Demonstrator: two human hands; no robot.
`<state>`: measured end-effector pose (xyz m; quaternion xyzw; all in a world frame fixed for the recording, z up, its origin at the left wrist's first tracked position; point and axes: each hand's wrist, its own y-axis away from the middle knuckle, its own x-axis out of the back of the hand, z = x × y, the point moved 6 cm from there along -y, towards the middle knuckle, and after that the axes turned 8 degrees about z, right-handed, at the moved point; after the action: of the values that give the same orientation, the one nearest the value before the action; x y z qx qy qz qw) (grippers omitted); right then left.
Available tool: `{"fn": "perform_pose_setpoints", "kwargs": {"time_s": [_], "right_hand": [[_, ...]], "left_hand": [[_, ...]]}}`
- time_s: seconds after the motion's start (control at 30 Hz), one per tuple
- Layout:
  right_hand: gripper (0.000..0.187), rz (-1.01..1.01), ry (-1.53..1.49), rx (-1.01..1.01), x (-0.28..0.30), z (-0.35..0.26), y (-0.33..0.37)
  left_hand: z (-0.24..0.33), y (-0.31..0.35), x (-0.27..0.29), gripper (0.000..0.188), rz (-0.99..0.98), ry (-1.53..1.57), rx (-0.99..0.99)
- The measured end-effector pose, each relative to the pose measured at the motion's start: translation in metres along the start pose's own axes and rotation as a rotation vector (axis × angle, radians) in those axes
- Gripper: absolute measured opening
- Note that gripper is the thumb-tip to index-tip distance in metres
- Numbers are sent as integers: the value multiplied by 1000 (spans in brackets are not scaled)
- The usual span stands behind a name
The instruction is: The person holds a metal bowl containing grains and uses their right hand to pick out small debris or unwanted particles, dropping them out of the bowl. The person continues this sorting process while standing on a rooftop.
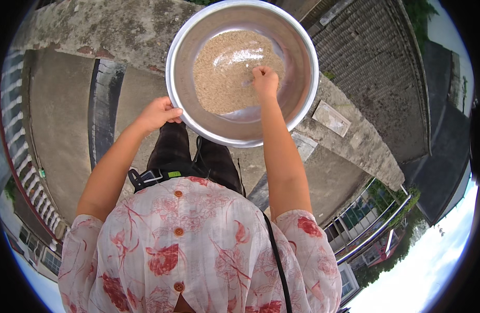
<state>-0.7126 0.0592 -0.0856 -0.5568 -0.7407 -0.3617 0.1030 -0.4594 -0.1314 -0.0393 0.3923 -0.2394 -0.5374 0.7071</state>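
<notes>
A wide, round metal basin (298,78) is in front of me at the top of the head view. Pale tan grain (219,81) covers most of its bottom, with a bright patch of light across it. At the near left edge, my left hand (160,112) grips the basin's rim, its thumb over the top. Inside the basin, my right hand (266,82) is closed in a pinch just over the grain. What those fingers hold, if anything, is too small to make out.
A weathered concrete wall top (115,31) runs behind and under the basin, with a pale flat slab (331,118) on it at the right. Beyond lies a grey tiled roof (370,68). A white balustrade (29,172) stands far left, a metal railing (373,227) at right.
</notes>
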Motion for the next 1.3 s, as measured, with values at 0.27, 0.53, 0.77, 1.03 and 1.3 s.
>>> {"fn": "perform_pose_setpoints", "kwargs": {"time_s": [0.27,0.53,0.77,1.03,1.3], "right_hand": [[14,134,360,285,-15,-15,4],[5,-387,-878,-393,-2,-2,28],[3,-476,-1171,-424,4,-27,49],[3,-480,-1200,-330,9,-34,52],[8,-467,-1170,-327,11,-30,54]], "left_hand": [[3,1,-1,26,-1,-20,-3],[4,1,-3,25,-3,-20,5],[3,1,-2,25,8,-22,-5],[4,1,-2,23,18,-35,-9],[6,4,-3,24,19,-19,-13]]}}
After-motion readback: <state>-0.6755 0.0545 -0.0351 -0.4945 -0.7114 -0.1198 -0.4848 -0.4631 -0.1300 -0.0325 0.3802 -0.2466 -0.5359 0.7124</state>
